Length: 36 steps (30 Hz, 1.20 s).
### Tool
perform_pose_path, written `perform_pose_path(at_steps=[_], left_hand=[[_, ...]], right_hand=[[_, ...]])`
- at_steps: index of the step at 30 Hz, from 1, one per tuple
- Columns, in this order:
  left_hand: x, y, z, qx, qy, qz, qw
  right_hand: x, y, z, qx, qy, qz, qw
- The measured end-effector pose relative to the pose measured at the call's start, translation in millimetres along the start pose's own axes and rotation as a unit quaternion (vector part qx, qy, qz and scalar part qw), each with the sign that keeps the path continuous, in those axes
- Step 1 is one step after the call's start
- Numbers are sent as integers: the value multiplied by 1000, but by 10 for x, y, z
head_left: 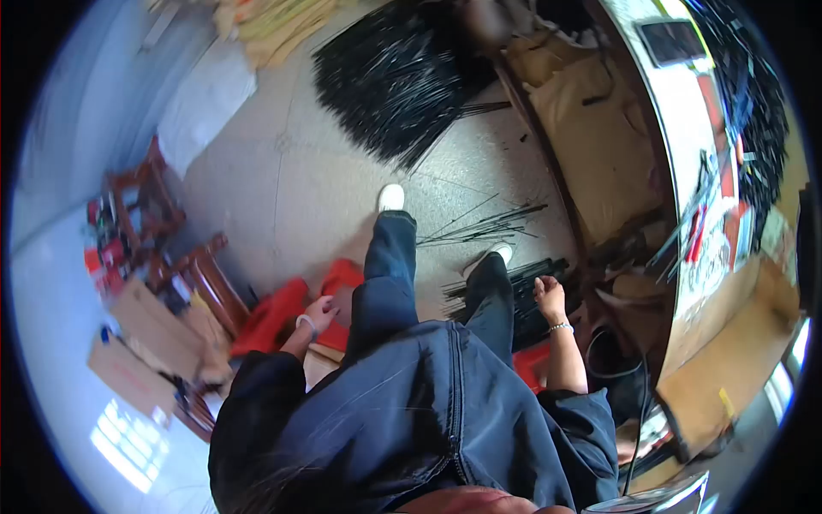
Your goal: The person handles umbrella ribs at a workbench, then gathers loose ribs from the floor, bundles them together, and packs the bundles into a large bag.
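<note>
My left hand (321,313), with a pale band at the wrist, hangs beside my left thigh near a red plastic seat (342,278). Its fingers are loosely bent and a little apart, and nothing shows in them. To the right of my legs, my right hand (550,300) wears a beaded bracelet; its fingers are curled in, with no object visible in them. Below that hand lies a pile of dark thin rods (527,313), partly hidden by my leg. Several loose black rods (484,227) are scattered on the floor by my feet.
A large bundle of black rods (390,86) lies ahead on the floor. Along the right runs a worktable (685,111) with a dark phone-like device (670,43) and black strips (758,111). Wooden furniture (214,283) and cardboard boxes (141,338) stand at the left.
</note>
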<state>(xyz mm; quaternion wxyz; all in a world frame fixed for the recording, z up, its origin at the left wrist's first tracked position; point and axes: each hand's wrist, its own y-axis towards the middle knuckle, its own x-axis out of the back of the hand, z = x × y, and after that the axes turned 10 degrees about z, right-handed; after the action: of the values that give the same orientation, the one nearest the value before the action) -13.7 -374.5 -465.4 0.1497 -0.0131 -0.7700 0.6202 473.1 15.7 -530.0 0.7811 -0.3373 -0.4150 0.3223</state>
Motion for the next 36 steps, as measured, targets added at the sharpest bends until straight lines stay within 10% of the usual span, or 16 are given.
perform_pose_path(at_steps=[10,26,36], left_hand=[[2361,912,-1237,-78,87,-43,992],[1905,1414,-1395,-19,114,43,992],[757,3286,-3231,-251,15,36,967]], right_hand=[[-1492,-890,769,-145,262,-20,954],[-1343,-324,869,-148,234,1,961],[-889,2761,57,-29,49,-21,998]])
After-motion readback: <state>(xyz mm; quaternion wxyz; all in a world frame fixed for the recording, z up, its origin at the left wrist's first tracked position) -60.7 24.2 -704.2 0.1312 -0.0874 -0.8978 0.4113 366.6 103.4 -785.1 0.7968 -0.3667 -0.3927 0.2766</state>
